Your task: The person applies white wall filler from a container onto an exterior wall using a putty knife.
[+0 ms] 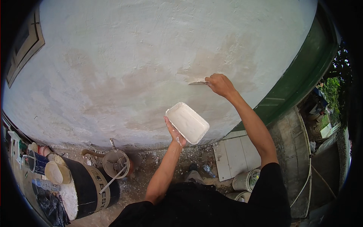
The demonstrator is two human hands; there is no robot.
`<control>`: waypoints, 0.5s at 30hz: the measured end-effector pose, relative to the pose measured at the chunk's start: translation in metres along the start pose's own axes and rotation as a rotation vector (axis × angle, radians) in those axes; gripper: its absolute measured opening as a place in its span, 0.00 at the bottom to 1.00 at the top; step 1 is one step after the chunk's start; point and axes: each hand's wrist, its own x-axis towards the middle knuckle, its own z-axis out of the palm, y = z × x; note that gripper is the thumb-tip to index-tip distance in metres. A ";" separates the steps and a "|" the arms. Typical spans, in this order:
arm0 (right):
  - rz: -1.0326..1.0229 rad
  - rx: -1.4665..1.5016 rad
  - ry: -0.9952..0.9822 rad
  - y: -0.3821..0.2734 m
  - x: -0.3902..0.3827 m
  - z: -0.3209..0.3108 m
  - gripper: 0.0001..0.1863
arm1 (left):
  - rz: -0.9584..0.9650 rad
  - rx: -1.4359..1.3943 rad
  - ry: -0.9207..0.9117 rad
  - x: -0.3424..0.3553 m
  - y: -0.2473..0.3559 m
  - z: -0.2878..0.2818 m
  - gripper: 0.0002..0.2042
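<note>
Head view: The left hand's (176, 132) grip is clamped on a white rectangular tray (188, 123), paste-coated, held before the patchy white wall (151, 45). The right hand's (221, 84) grip is clamped on a putty knife (196, 83); blade contact cannot be determined. Open wall surrounds the blade; a green panel (289, 85) bounds the right. A black drum (84, 181) bears lettering.
</note>
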 end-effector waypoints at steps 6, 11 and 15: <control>0.074 -0.060 0.265 0.011 0.017 -0.040 0.06 | -0.023 -0.058 -0.095 -0.007 0.000 -0.013 0.44; 0.319 0.372 0.212 -0.029 0.009 -0.098 0.12 | -0.007 0.006 0.003 -0.026 0.003 -0.001 0.46; 0.473 0.777 -0.095 -0.070 -0.034 -0.086 0.10 | -0.009 -0.013 -0.004 -0.029 0.004 -0.008 0.45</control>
